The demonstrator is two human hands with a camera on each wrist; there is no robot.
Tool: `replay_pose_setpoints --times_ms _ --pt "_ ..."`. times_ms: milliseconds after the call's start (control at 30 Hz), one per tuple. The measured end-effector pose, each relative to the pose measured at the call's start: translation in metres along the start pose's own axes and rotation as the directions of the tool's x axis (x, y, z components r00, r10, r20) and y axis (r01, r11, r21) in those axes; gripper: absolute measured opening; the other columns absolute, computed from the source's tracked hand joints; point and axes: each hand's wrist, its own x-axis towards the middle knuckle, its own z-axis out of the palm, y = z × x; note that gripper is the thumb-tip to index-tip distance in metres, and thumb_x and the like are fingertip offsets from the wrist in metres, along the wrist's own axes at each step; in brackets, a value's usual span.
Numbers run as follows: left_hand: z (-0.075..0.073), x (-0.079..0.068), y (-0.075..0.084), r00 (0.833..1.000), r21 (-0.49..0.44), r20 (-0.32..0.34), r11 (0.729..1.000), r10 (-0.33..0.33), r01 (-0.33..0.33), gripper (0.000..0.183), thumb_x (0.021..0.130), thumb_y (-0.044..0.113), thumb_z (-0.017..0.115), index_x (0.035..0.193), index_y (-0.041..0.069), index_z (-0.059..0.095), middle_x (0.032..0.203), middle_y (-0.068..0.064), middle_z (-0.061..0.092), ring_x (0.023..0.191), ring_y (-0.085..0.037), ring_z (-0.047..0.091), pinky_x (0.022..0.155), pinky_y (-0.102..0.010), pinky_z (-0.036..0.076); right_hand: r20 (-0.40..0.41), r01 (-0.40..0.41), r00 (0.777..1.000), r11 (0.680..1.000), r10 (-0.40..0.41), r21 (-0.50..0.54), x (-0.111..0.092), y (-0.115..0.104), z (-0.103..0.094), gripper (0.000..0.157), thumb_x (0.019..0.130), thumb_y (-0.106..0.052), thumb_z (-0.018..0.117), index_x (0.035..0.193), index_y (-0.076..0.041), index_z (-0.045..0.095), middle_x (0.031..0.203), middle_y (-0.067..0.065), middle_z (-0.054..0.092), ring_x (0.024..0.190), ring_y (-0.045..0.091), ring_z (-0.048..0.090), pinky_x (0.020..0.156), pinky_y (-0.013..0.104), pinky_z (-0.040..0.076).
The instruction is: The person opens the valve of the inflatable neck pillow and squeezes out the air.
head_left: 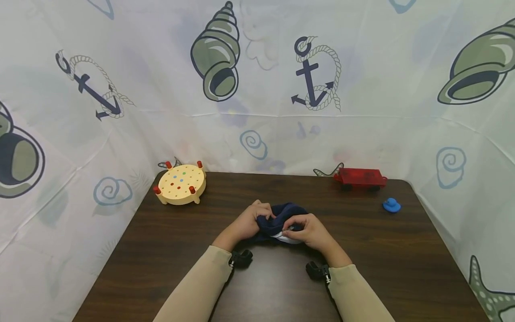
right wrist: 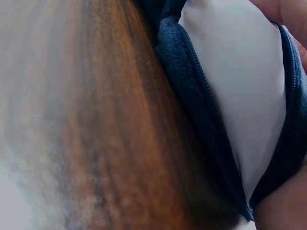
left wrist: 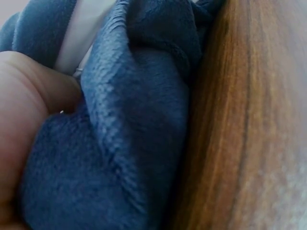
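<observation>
A small navy plush pillow with a zipper (head_left: pixel 287 210) lies bunched on the table between both hands. Its zipper is partly undone, and a smooth white inner (right wrist: pixel 235 76) shows through the gap in the right wrist view. On the left side, my left hand (head_left: pixel 251 220) grips the plush fabric (left wrist: pixel 134 120), thumb pressed into a fold. My right hand (head_left: pixel 307 230) pinches the near right edge by the zipper opening, thumb and finger together. What lies under its fingertips is hidden, and the pillow's full shape cannot be made out.
A yellow round toy stool with red-tipped legs (head_left: pixel 181 183) lies upside down at the back left of the dark wooden table (head_left: pixel 161 268). A red toy wagon (head_left: pixel 360 177) stands at the back right, with a blue rubber duck (head_left: pixel 391 205) nearer. Patterned cloth (head_left: pixel 265 89) hangs behind.
</observation>
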Motion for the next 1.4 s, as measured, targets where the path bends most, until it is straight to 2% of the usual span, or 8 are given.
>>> replay_pose_setpoints --times_ms 367,633,767,900,1000,1133,1267,1400 --pt "-0.003 -0.005 -0.005 0.999 0.028 -0.02 0.999 -0.037 0.038 0.038 0.105 0.007 0.069 0.071 0.024 0.07 0.103 0.007 0.074 0.09 -0.014 0.051 0.087 -0.032 0.047 0.015 -0.036 0.999 0.999 0.036 -0.004 0.005 -0.002 0.003 0.008 0.094 -0.023 0.089 0.098 -0.021 0.083 0.102 -0.001 0.078 0.094 0.015 0.066 0.082 0.026 0.056" --pt "-0.001 -0.004 -0.008 0.997 0.112 -0.035 0.991 -0.065 0.069 0.033 0.106 0.015 0.07 0.076 0.026 0.067 0.124 0.005 0.076 0.112 -0.019 0.059 0.098 -0.04 0.048 -0.044 -0.07 0.997 0.998 0.07 -0.003 0.005 0.003 0.004 0.011 0.094 -0.025 0.088 0.103 -0.021 0.082 0.109 0.002 0.077 0.1 0.019 0.065 0.083 0.027 0.055" --pt "-0.005 -0.007 -0.005 0.991 0.252 -0.051 0.959 -0.121 0.13 0.02 0.1 0.005 0.075 0.106 0.023 0.07 0.147 0.001 0.066 0.124 -0.028 0.055 0.101 -0.049 0.045 -0.1 -0.042 0.994 0.999 0.041 -0.017 0.005 0.007 0.005 0.013 0.095 -0.028 0.088 0.106 -0.024 0.082 0.109 -0.002 0.079 0.104 0.017 0.068 0.091 0.028 0.053" --pt "-0.019 -0.011 0.003 0.969 0.378 -0.138 0.894 -0.204 0.242 0.067 0.089 -0.001 0.083 0.146 0.021 0.055 0.166 -0.008 0.047 0.14 -0.038 0.047 0.103 -0.06 0.043 -0.204 0.014 0.979 0.999 -0.02 -0.034 0.003 0.009 -0.002 0.015 0.096 -0.026 0.086 0.11 -0.025 0.082 0.112 -0.004 0.079 0.111 0.014 0.069 0.096 0.027 0.053" --pt "-0.039 -0.015 0.01 0.958 0.378 -0.167 0.883 -0.231 0.279 0.07 0.089 0.007 0.089 0.148 0.021 0.054 0.165 -0.012 0.045 0.147 -0.039 0.045 0.114 -0.063 0.045 -0.308 0.068 0.949 0.998 -0.065 0.0 0.002 0.01 -0.01 0.016 0.099 -0.019 0.083 0.114 -0.017 0.082 0.114 0.004 0.077 0.111 0.013 0.068 0.094 0.024 0.053" --pt "-0.069 -0.022 0.024 0.968 0.305 -0.1 0.918 -0.232 0.252 0.039 0.094 0.016 0.087 0.128 0.02 0.07 0.147 -0.008 0.061 0.14 -0.031 0.057 0.117 -0.053 0.05 -0.415 0.115 0.906 0.992 -0.081 0.059 0.003 0.014 -0.019 0.017 0.102 -0.01 0.076 0.118 -0.004 0.08 0.116 0.017 0.074 0.11 0.014 0.068 0.094 0.021 0.054" --pt "-0.079 -0.028 0.04 0.959 0.277 0.044 0.926 -0.28 0.258 0.021 0.103 0.023 0.077 0.123 0.02 0.08 0.142 -0.003 0.067 0.135 -0.027 0.064 0.115 -0.051 0.053 -0.339 0.037 0.939 0.998 -0.051 -0.049 0.003 0.019 -0.022 0.014 0.102 -0.015 0.078 0.115 -0.011 0.082 0.117 0.012 0.074 0.112 0.014 0.064 0.099 0.027 0.051" --pt "-0.062 -0.029 0.051 0.912 0.341 0.189 0.895 -0.364 0.286 0.034 0.108 0.038 0.07 0.137 0.023 0.077 0.171 -0.008 0.044 0.157 -0.037 0.043 0.123 -0.056 0.045 -0.262 -0.023 0.964 0.969 -0.044 -0.247 -0.002 0.02 -0.022 0.01 0.101 -0.02 0.08 0.109 -0.023 0.084 0.114 -0.001 0.074 0.113 0.015 0.06 0.102 0.037 0.047"
